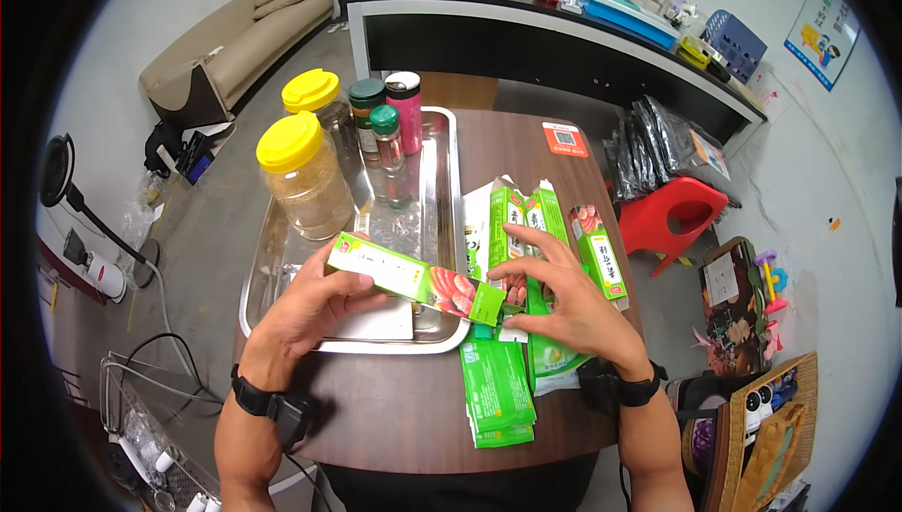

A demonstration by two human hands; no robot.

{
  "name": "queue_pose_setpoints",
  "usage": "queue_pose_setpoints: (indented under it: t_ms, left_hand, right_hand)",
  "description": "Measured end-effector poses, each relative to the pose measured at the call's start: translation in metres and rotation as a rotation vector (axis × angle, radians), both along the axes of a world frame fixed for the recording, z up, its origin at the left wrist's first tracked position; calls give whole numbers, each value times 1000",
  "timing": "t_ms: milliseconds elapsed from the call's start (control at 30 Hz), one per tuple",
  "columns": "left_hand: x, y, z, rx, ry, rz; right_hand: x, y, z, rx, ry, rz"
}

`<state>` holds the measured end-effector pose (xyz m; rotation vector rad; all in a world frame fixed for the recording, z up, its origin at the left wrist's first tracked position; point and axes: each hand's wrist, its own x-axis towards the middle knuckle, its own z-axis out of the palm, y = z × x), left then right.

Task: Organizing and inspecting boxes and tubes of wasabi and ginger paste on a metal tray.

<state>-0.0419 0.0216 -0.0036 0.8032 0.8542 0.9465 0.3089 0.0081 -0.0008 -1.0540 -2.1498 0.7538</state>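
My left hand [299, 317] is closed around one end of a long, slim green-and-white carton [387, 268] printed with sliced red fish. The carton is tilted over the near rim of a metal tray [442, 335], and its right end looks unfolded. By that end, my right hand [581, 303] has its fingers spread, and I see nothing in its grip. Two similar green cartons [545, 207] lie just beyond the right hand, and a single carton [601, 254] lies to their right. Flat green packets [498, 385] rest below and left of this hand.
Two yellow-lidded jars [303, 178], green-capped bottles [387, 136] and a pink can [405, 113] stand in the tray's far part. An orange card [565, 139] lies on the brown table [395, 409]. A red chair [672, 221] holding dark plastic-wrapped packs is at the right.
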Motion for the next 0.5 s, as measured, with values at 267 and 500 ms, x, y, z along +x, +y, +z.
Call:
queue_pose_setpoints:
  t_ms: [267, 500]
  left_hand:
    - [-4, 4, 3, 23, 72, 32]
    - [-10, 6, -10, 35, 78, 124]
  right_hand:
    - [4, 9, 2, -143, 13, -79]
    - [17, 2, -1, -161, 9, -75]
